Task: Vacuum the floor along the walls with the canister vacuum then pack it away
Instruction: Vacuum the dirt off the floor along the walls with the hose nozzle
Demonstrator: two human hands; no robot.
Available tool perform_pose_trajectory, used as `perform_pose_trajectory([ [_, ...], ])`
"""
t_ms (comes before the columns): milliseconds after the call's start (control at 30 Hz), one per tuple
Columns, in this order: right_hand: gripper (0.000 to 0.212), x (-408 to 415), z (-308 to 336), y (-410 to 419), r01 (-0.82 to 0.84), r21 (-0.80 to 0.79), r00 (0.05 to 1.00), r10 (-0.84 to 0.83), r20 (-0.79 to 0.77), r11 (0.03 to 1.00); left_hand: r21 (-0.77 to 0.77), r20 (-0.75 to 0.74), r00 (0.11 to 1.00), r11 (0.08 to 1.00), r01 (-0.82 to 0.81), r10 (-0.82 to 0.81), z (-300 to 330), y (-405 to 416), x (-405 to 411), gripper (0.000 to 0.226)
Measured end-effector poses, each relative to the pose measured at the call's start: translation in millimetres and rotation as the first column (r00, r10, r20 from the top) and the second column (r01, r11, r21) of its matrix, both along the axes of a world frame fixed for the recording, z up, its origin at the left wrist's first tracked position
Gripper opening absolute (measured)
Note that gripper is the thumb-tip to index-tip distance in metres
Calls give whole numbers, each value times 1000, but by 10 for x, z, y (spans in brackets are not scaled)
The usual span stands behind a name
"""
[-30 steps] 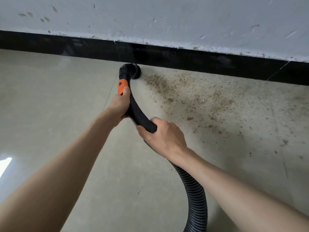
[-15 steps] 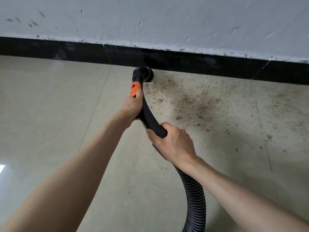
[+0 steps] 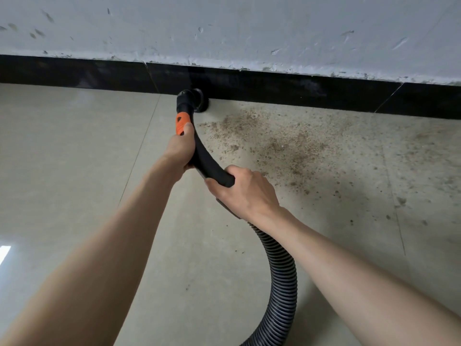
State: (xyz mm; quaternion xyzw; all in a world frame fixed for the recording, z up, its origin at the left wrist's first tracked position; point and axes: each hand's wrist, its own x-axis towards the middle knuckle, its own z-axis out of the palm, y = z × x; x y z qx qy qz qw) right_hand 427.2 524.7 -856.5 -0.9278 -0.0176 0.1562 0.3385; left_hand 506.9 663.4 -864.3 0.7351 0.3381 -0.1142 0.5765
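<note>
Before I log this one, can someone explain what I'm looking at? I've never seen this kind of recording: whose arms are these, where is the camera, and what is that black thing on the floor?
There is no robot here. The camera sits on a person's head, looking forward and down, so the two bare arms are that person's own. The left hand grips the curved black handle tube just below its orange collar. The right hand grips the same tube lower down, where it meets the ribbed hose that leaves the frame at the bottom. The round black nozzle sits on the floor against the black baseboard under a scuffed white wall. Brown dirt is scattered on the pale floor tiles to the nozzle's right. The canister itself is out of view.
</note>
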Motion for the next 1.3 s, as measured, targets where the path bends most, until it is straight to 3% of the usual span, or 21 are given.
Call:
perform_pose_trajectory([
  [433,40,-360,-18,-622,208,-3,978,-208,2,978,16,-11,975,975,223,-223,-1,-810,-59,56],
  [667,41,-392,31,-527,235,31,972,-235,-7,971,43,0,959,958,284,-285,5,-757,-39,55],
  [833,38,-323,42,-178,181,33,984,-180,-12,983,48,8,972,971,234,-235,0,-354,-22,58],
  [1067,40,-81,142,388,-6,-19,1000,6,-20,1000,-12,3,1000,1000,-3,3,87,372,-74,62],
  [1300,41,-448,65,456,7,30,999,-6,-42,1000,23,-29,999,999,37,-36,70,439,-385,58],
])
